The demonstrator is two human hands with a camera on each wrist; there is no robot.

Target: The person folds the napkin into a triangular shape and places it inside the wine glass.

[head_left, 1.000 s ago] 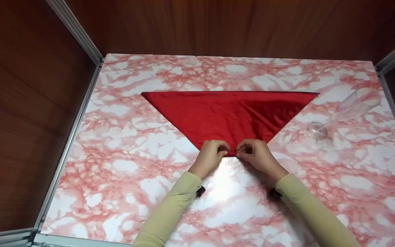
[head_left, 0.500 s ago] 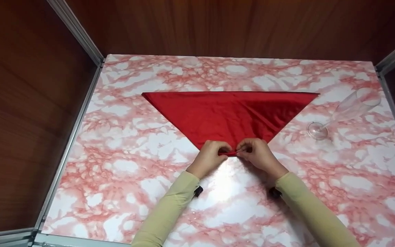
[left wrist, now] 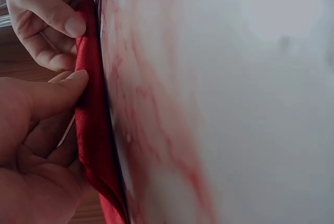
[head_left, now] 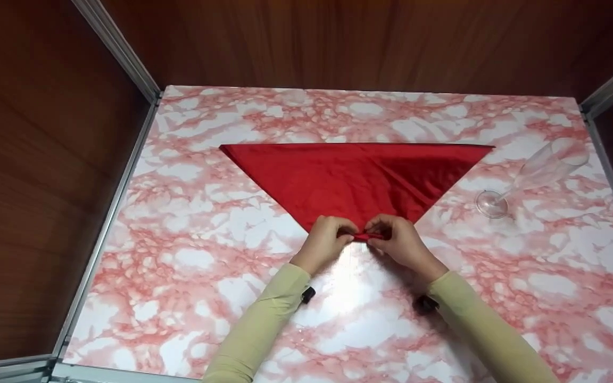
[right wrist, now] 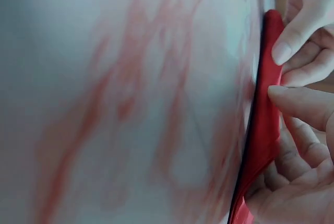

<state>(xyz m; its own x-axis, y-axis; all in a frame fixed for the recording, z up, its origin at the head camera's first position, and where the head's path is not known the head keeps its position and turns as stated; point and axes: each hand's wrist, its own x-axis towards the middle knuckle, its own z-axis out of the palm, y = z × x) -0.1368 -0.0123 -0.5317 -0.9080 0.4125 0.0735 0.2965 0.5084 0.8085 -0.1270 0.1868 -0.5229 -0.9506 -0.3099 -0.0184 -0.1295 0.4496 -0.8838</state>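
A shiny red satin cloth napkin [head_left: 328,181] lies on the table, wide along its far edge and narrowing toward me, with dark edging. Its narrow near end is turned up into a small roll. My left hand [head_left: 325,242] pinches that roll between thumb and fingers, left of its middle. Close beside it, the right hand [head_left: 403,243] pinches the same roll from the right. In the left wrist view, the left thumb [left wrist: 62,91] presses the near face of the folded cloth [left wrist: 94,114]. The right thumb [right wrist: 300,101] does likewise in the right wrist view, fingers behind the cloth.
A clear stemmed flute glass [head_left: 493,204] stands on the right side of the pink-and-white marbled table [head_left: 189,298]. Brown wood-look panels [head_left: 338,48] rise at the back and sides, with metal rails [head_left: 120,197] along the table's edges.
Both hands stay in nearly the same place while their fingers shift slightly. The roll between them shows a little more, and the cloth's near edge has moved slightly away from me.
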